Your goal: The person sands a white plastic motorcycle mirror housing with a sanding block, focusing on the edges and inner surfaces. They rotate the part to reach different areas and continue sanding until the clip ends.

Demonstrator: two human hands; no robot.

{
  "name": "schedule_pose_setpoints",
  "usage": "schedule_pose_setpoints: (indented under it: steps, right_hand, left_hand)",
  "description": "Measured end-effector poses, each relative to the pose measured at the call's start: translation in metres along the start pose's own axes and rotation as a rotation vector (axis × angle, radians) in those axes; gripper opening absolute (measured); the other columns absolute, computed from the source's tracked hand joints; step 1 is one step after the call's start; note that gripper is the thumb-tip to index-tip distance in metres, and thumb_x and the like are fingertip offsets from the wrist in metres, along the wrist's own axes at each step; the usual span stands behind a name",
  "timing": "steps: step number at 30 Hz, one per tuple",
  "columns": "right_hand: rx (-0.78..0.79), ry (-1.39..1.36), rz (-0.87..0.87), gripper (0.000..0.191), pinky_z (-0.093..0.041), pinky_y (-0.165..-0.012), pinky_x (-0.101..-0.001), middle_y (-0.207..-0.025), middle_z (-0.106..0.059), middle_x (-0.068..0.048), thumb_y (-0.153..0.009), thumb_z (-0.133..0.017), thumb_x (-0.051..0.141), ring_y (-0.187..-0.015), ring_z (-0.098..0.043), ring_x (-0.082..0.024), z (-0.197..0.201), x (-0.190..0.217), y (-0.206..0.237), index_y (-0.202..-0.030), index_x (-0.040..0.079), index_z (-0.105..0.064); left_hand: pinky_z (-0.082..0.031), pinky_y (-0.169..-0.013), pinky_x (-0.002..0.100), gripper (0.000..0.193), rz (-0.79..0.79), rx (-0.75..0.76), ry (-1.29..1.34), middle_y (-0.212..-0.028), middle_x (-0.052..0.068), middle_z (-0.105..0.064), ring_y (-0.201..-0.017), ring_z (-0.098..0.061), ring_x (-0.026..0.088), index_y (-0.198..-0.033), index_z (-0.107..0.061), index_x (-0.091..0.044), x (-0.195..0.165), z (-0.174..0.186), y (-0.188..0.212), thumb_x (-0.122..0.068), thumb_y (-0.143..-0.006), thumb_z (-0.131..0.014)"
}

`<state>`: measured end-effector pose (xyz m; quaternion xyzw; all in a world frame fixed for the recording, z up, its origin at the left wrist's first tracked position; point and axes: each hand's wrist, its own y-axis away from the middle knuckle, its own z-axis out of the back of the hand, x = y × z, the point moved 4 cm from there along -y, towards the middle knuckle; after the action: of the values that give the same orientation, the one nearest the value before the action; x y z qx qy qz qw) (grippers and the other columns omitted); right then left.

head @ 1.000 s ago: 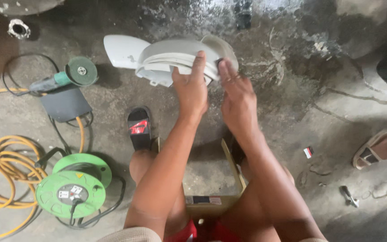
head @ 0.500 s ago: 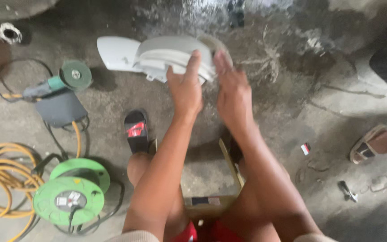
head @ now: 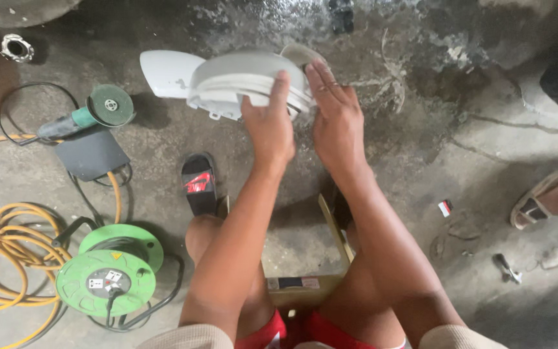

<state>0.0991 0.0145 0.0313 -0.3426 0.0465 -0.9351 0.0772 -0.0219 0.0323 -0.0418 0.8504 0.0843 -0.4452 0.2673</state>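
A curved white plastic cover (head: 240,81) is held up off the floor (head: 421,148) — gripped by the left hand (head: 269,129). The right hand (head: 336,116) is laid flat on its end, fingers spread. A green grinder (head: 88,115) is seen nearby.

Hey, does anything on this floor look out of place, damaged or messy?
The concrete floor is stained and cracked. An angle grinder lies loose, yellow cable sprawls in untidy loops beside the green reel. Both hands hold a grey panel; no damage shows on it.
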Motion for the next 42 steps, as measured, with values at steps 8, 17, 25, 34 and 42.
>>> schedule_pose_setpoints:
  steps: [8, 17, 25, 34, 42]
  right_hand:
    - [-0.017, -0.051, 0.006, 0.052, -0.051, -0.104, -0.0433, -0.147, -0.06, -0.019, -0.091, -0.052, -0.013, -0.127, -0.064, -0.036, 0.008, 0.003, 0.0, -0.14, 0.001, -0.063]
    - [-0.018, -0.079, -0.02, 0.055, -0.052, -0.1, -0.045, -0.145, -0.061, -0.019, -0.087, -0.052, -0.015, -0.115, -0.065, -0.04, 0.005, 0.0, -0.003, -0.138, 0.0, -0.066]
    - [-0.018, -0.057, 0.02, 0.057, -0.053, -0.097, -0.0425, -0.146, -0.062, -0.016, -0.086, -0.053, -0.016, -0.105, -0.065, -0.039, 0.011, 0.007, -0.008, -0.139, 0.003, -0.065]
    - [0.017, -0.106, 0.021, 0.06, -0.053, -0.095, -0.0417, -0.147, -0.061, -0.016, -0.085, -0.051, -0.017, -0.104, -0.065, -0.038, 0.008, 0.006, -0.003, -0.139, 0.003, -0.064]
    - [0.021, -0.121, -0.008, 0.058, -0.054, -0.096, -0.0404, -0.146, -0.062, -0.014, -0.087, -0.052, -0.016, -0.102, -0.065, -0.036, 0.014, 0.007, -0.005, -0.139, 0.005, -0.065]
  left_hand:
    - [-0.054, -0.091, 0.034, 0.04, 0.001, -0.012, -0.085, -0.121, 0.015, -0.067, -0.106, -0.065, 0.02, -0.129, -0.056, 0.007, -0.003, -0.001, -0.001, -0.012, -0.098, -0.073]
    - [-0.053, -0.095, 0.036, 0.045, 0.059, 0.01, 0.001, -0.122, 0.015, -0.066, -0.109, -0.064, 0.022, -0.132, -0.053, 0.008, -0.008, -0.003, -0.004, -0.009, -0.095, -0.073]
    - [-0.051, -0.097, 0.036, 0.051, 0.132, -0.082, 0.037, -0.124, 0.012, -0.065, -0.112, -0.063, 0.02, -0.133, -0.049, 0.002, -0.005, 0.002, -0.004, -0.01, -0.092, -0.075]
    - [-0.05, -0.099, 0.036, 0.048, 0.031, -0.026, 0.001, -0.125, 0.012, -0.065, -0.113, -0.062, 0.021, -0.135, -0.051, 0.005, -0.004, 0.003, -0.008, -0.008, -0.094, -0.074]
    - [-0.05, -0.102, 0.032, 0.048, 0.149, -0.086, -0.002, -0.128, 0.009, -0.064, -0.117, -0.062, 0.016, -0.134, -0.047, 0.001, 0.0, 0.007, -0.006, -0.007, -0.094, -0.074]
